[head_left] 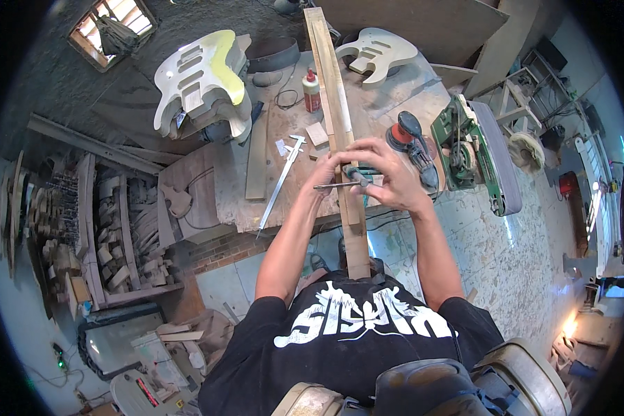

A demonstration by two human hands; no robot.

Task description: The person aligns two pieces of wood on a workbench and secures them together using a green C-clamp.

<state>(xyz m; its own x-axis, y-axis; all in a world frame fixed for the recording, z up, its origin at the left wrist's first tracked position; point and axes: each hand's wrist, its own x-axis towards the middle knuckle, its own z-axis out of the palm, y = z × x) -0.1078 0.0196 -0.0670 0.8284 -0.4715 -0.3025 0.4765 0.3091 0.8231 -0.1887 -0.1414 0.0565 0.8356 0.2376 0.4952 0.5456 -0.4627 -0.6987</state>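
In the head view a long wooden board (pixel 356 256) runs from my waist across the workbench (pixel 231 202). My right hand (pixel 395 180) is closed on a clamp-like tool (pixel 357 179) with a thin metal bar, lying across the board. My left hand (pixel 324 173) is closed at the board's left side; what it holds is partly hidden. A caliper (pixel 279 186), small wood blocks (pixel 316 136) and a red-capped glue bottle (pixel 310 97) lie or stand left of the board. An orange sander (pixel 403 132) rests to its right.
Guitar bodies (pixel 194 76) (pixel 385 52) sit at the bench's back. A green belt sander (pixel 464 156) occupies the right end. Stacked offcuts (pixel 121 243) fill a rack at left. The tiled floor (pixel 492 249) shows right of me.
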